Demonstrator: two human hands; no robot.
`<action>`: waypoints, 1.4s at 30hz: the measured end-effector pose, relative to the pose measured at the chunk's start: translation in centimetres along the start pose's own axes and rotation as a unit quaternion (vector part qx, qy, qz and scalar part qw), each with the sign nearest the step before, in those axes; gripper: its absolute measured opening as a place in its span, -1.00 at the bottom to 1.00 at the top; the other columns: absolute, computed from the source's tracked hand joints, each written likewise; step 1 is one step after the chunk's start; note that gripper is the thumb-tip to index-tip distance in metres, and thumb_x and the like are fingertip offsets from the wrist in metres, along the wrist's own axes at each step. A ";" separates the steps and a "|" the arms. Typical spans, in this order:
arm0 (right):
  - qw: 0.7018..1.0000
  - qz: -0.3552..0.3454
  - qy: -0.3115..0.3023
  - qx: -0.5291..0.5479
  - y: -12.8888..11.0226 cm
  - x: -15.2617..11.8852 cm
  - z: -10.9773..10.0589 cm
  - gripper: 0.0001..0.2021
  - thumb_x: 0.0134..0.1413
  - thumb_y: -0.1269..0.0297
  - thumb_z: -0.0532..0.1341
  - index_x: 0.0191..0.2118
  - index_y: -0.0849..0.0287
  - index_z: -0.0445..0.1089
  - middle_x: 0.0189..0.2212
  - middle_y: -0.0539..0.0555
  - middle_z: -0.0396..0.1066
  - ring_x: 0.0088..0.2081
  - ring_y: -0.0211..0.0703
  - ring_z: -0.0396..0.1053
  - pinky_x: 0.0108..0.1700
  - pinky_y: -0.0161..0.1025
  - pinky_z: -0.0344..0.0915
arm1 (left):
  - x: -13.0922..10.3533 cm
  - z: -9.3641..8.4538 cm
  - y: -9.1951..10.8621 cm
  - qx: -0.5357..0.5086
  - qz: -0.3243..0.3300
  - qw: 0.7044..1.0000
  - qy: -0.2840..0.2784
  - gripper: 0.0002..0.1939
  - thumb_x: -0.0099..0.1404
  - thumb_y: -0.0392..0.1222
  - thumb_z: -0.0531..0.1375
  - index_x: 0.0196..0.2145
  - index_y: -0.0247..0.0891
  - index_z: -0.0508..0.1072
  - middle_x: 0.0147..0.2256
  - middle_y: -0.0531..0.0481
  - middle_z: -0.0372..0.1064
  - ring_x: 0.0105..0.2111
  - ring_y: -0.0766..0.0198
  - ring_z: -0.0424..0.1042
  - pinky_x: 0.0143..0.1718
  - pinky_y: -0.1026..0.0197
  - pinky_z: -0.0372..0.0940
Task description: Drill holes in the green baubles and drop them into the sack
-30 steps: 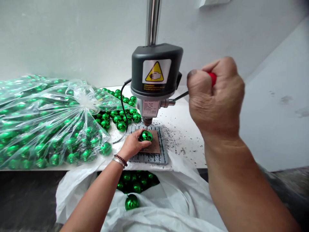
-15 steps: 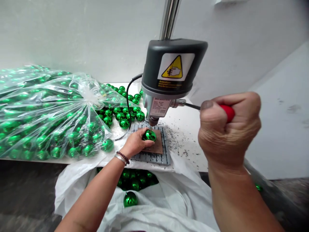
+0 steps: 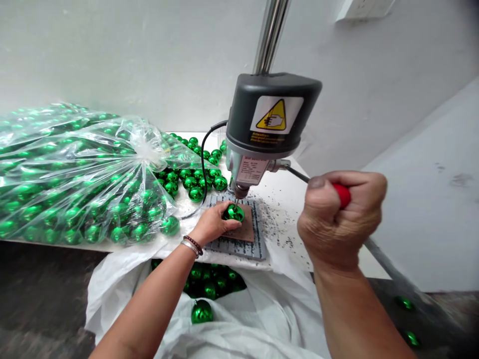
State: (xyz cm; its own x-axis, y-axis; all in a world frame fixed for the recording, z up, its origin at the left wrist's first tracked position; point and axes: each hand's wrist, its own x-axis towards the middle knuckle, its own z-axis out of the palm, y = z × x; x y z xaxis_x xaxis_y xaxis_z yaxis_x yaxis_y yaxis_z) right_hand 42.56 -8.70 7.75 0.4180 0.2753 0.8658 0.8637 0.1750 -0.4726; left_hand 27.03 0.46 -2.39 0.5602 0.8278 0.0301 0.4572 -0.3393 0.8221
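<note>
My left hand point(image 3: 214, 222) grips a shiny green bauble point(image 3: 235, 213) between thumb and fingers, on a brown board point(image 3: 245, 230) over the grey base plate point(image 3: 259, 249). Directly above it is the bench drill point(image 3: 275, 114), its thin bit reaching down to the bauble's top; whether it has gone in I cannot tell. My right hand point(image 3: 340, 219) is wrapped round the red knob point(image 3: 343, 195) of the drill's lever, to the right of the drill head.
A large clear plastic bag point(image 3: 144, 149) of green baubles covers the table's left side, with loose baubles point(image 3: 196, 193) beside it. Dark shavings point(image 3: 279, 214) lie right of the base. In front, white cloth point(image 3: 258, 309) surrounds more baubles. A black cable point(image 3: 204, 149) loops beside the drill.
My right hand has drawn the lever downward, and the drill head sits lower, closer to the bauble. My left hand keeps its hold. The view has shifted slightly.
</note>
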 end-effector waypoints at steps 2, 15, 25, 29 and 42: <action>1.000 -0.001 0.003 0.000 0.1 -0.6 0.0 -0.88 0.07 0.18 0.12 -0.40 0.08 0.22 -0.50 -0.04 0.32 -0.51 -0.31 0.27 -0.46 -0.27 0.25 | 0.0 0.0 0.0 -0.002 0.001 1.000 0.003 -0.50 0.11 -0.09 0.32 0.04 -0.16 0.49 -0.16 0.02 0.53 -0.15 0.13 0.48 0.00 0.17 0.32; 0.996 -0.074 0.021 0.044 1.6 -3.6 0.8 -0.98 0.12 0.37 0.10 -0.32 0.17 0.21 -0.50 -0.06 0.26 -0.48 -0.41 0.23 -0.41 -0.37 0.19 | -0.2 -0.2 0.4 0.004 0.005 1.000 0.010 -0.54 0.08 -0.11 0.33 -0.02 -0.17 0.52 -0.21 0.00 0.53 -0.20 0.13 0.47 -0.12 0.21 0.33; 0.996 0.059 -0.049 0.038 -1.2 4.8 1.1 -0.80 0.18 0.24 0.08 -0.42 0.23 0.23 -0.58 -0.10 0.17 -0.56 -0.47 0.05 -0.51 -0.41 -0.03 | -1.0 0.0 0.0 -0.064 0.001 0.998 0.019 -0.49 0.06 -0.17 0.33 0.01 -0.23 0.47 -0.21 0.01 0.49 -0.21 0.16 0.44 -0.13 0.20 0.29; 0.992 0.111 -0.067 -0.006 -2.3 7.1 1.4 -0.81 0.21 0.28 0.12 -0.41 0.25 0.19 -0.57 -0.13 0.13 -0.51 -0.48 0.03 -0.39 -0.39 0.03 | -3.4 -1.1 -0.2 -0.087 0.008 0.996 -0.010 -0.48 0.05 -0.19 0.33 0.01 -0.24 0.45 -0.24 0.04 0.49 -0.25 0.20 0.43 -0.20 0.24 0.29; 0.995 0.095 -0.034 -0.020 -2.0 6.3 1.6 -0.83 0.17 0.30 0.08 -0.43 0.21 0.27 -0.51 -0.10 0.25 -0.40 -0.39 0.24 -0.29 -0.21 0.09 | -7.1 -6.8 -1.3 0.034 -0.035 0.998 0.035 -0.55 0.26 -0.02 0.22 0.06 -0.23 0.49 -0.01 -0.15 0.52 -0.16 0.13 0.50 -0.06 0.12 0.34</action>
State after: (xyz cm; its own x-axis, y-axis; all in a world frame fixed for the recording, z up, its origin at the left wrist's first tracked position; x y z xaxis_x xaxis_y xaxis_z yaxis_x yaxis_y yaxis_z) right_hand 42.99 -5.84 13.85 0.5557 0.3627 0.7481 0.7822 0.0768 -0.6183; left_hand 17.75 -1.92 0.23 0.4755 0.8796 0.0153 0.5409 -0.3060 0.7834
